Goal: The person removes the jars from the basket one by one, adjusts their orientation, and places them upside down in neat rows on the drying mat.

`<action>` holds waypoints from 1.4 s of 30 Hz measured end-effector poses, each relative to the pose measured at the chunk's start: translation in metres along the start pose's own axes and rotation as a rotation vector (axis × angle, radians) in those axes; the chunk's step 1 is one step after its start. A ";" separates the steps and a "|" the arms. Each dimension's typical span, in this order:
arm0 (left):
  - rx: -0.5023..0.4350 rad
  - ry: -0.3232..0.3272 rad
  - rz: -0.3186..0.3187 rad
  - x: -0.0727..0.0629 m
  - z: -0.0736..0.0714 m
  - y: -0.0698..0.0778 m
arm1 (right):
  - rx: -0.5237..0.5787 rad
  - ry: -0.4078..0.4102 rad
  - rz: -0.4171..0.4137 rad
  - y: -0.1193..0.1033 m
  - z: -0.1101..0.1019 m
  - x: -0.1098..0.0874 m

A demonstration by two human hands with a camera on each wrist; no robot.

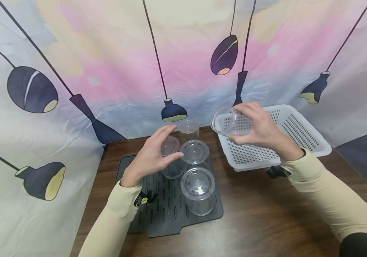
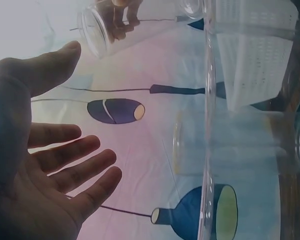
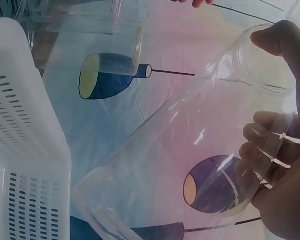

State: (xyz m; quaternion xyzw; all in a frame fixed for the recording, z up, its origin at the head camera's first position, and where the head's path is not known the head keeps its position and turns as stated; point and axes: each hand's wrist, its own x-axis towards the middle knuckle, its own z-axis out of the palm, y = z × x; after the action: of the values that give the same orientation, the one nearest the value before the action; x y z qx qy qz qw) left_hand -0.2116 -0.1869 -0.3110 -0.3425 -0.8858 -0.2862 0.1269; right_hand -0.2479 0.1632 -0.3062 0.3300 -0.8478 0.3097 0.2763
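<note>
My right hand [image 1: 260,130] grips a clear cup [image 1: 224,122] near one end, holding it tilted in the air over the left side of the white basket. In the right wrist view, the thumb lies at the rim of this tall see-through cup [image 3: 155,145] and the fingers go round its side. Over the dark mat, my left hand [image 1: 152,157] has its fingers spread, with nothing held in the left wrist view. Beside it stand several clear cups: a near one [image 1: 198,194], a middle one [image 1: 195,151], a left one [image 1: 172,171] partly behind the hand, and a back one [image 1: 189,131].
A white perforated basket [image 1: 244,166] stands at the right rear of the wooden table [image 1: 250,214]. The dark ridged mat [image 1: 165,228] lies left of it. Close behind the table hangs a cloth backdrop [image 1: 119,53] printed with lamps.
</note>
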 end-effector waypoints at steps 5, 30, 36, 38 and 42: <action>-0.019 0.001 0.036 0.007 0.003 0.004 | -0.001 -0.006 -0.019 -0.002 0.003 0.002; -0.024 0.005 0.108 0.027 0.012 0.018 | 0.022 -0.053 -0.096 -0.013 0.017 0.008; -0.045 0.002 0.106 0.030 0.013 0.019 | 0.014 -0.057 -0.136 -0.016 0.022 0.011; -0.056 0.002 0.109 0.031 0.014 0.020 | 0.008 -0.056 -0.153 -0.017 0.023 0.011; -0.083 0.004 0.127 0.033 0.017 0.021 | 0.003 -0.058 -0.170 -0.019 0.026 0.012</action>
State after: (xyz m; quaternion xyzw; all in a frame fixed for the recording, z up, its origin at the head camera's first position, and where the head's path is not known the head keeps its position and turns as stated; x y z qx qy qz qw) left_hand -0.2224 -0.1467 -0.3015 -0.4025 -0.8495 -0.3146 0.1321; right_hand -0.2487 0.1292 -0.3089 0.4101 -0.8240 0.2767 0.2763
